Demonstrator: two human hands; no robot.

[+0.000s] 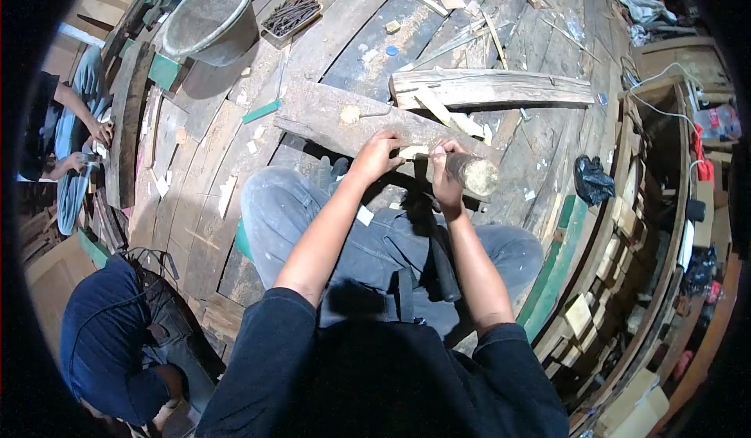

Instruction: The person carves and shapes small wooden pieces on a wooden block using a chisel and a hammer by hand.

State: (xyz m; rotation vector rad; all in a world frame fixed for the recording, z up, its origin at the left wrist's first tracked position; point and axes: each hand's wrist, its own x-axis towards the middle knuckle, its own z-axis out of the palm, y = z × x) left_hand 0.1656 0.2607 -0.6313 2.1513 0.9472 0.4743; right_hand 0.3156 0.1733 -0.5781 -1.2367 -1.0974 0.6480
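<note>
My left hand [379, 157] is closed, its fingertips pinching one end of a small pale wood block [414, 152]. At the block's other end, my right hand [447, 178] has its fingers curled. Both hands are over the near edge of a wide wooden plank [313, 113] lying across in front of my lap. Against my right hand lies a thick round wooden piece [479, 177], like a mallet head, its pale worn end facing me. A dark rod-like handle [444, 270] rests over my lap; where its upper end joins is hidden in shadow.
Beyond the plank lies a heavy beam [501, 90], with offcuts scattered around. A bucket [211, 19] and a tray of nails [292, 14] stand at upper left. Co-workers are at left: a person's hands [98, 133] and a bent-over person [109, 336]. A long wooden trough [610, 258] runs along the right.
</note>
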